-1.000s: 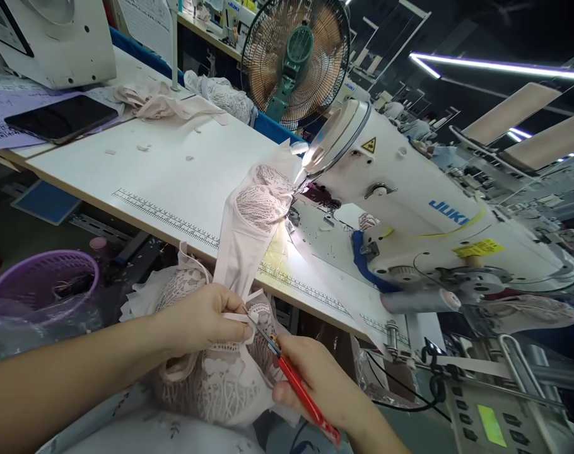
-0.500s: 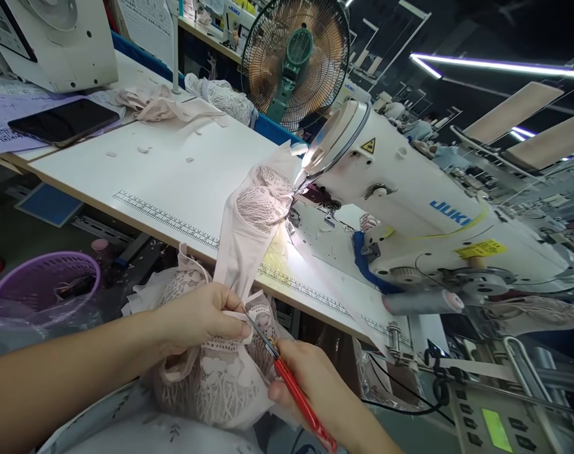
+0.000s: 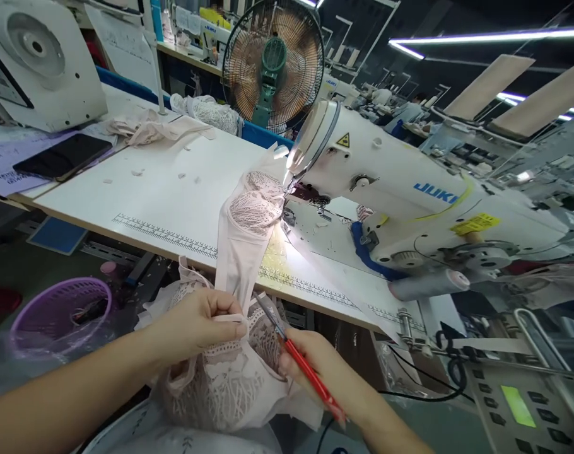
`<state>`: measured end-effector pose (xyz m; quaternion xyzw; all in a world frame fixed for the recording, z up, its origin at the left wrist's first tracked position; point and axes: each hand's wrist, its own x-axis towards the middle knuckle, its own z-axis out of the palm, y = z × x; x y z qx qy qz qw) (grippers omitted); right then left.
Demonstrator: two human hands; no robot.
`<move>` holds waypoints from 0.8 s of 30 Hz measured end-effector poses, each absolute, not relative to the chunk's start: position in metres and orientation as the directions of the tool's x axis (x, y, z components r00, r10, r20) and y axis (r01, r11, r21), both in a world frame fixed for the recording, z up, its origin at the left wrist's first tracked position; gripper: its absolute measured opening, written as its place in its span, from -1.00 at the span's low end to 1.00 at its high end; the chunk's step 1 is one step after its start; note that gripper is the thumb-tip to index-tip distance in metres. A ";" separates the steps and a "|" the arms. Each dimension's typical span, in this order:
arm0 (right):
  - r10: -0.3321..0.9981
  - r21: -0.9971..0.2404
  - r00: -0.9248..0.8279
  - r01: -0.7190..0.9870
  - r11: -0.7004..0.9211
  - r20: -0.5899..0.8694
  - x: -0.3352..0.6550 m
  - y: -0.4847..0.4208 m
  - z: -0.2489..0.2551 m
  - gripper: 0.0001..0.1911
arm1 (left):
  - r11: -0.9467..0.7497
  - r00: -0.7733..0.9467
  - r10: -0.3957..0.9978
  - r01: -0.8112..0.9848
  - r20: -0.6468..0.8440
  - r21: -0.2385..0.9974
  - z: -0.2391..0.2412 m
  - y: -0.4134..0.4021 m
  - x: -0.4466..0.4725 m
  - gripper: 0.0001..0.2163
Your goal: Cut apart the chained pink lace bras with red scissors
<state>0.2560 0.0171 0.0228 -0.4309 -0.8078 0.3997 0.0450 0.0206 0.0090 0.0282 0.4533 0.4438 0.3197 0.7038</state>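
Your left hand (image 3: 204, 321) is pinching, between thumb and bent fingers, a narrow pale edge of the pale pink lace garment (image 3: 234, 388). This garment hangs in soft folds in front of you, below the near edge of the white worktop (image 3: 126, 183) with wooden-coloured rim. Your right hand (image 3: 315, 359) is wrapped around the slim red-handled tool with thin metal tip (image 3: 306, 372). The tool is tilted, with its tip toward the upper left, and this tip is apart from your left fingers; whether it touches the lace behind it, I cannot tell.

Above your hands, a smooth pale pink cloth band with lace cup (image 3: 242, 252) lies over the worktop edge and goes up to the needle end of the white sewing machine with blue lettering (image 3: 376, 157), where a lamp makes it bright. Its lower end comes down just beside your left hand. Black ruler marks (image 3: 164, 236) are along the near edge of the worktop, at both sides of the band.

On your left side, a black flat phone (image 3: 62, 157) rests partly upon printed paper sheets (image 3: 12, 165). Lower, a purple round plastic basket (image 3: 36, 321) stands near your left forearm. At the back, you see a round fan with green centre (image 3: 273, 57).
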 end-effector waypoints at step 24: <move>0.672 -0.437 -0.718 0.671 0.599 -0.181 0.259 0.038 0.058 -0.51 | 0.249 0.435 0.859 0.103 -0.269 0.963 0.044 0.008 0.011 -0.77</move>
